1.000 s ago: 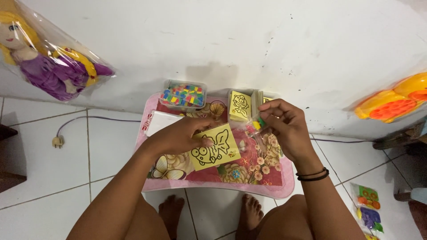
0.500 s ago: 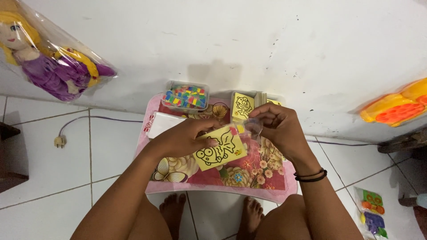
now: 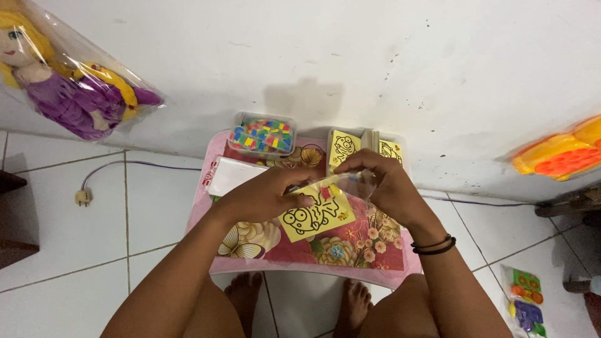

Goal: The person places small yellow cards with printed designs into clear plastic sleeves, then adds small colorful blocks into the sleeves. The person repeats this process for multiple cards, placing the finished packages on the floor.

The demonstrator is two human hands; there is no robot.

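The small pink table (image 3: 250, 266) sits over my feet, keeping everything within reach. The yellow picture card (image 3: 315, 216) lies at its middle. My left hand (image 3: 266, 197) pinches its left edge; my right hand (image 3: 382, 184) closes on a clear plastic sleeve (image 3: 338, 186) above it.

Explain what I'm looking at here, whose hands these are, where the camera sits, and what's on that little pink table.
The camera is worn on a person's head and looks down, so you see their own arms and bare feet. The left hand and right hand meet over a yellow picture card, which has a cartoon drawing on it; together they hold what looks like a small clear bag above it. They work over a small pink flowered table. At its back stand a clear box of colourful small pieces, a white pack and more yellow cards. A bagged doll lies at the upper left.
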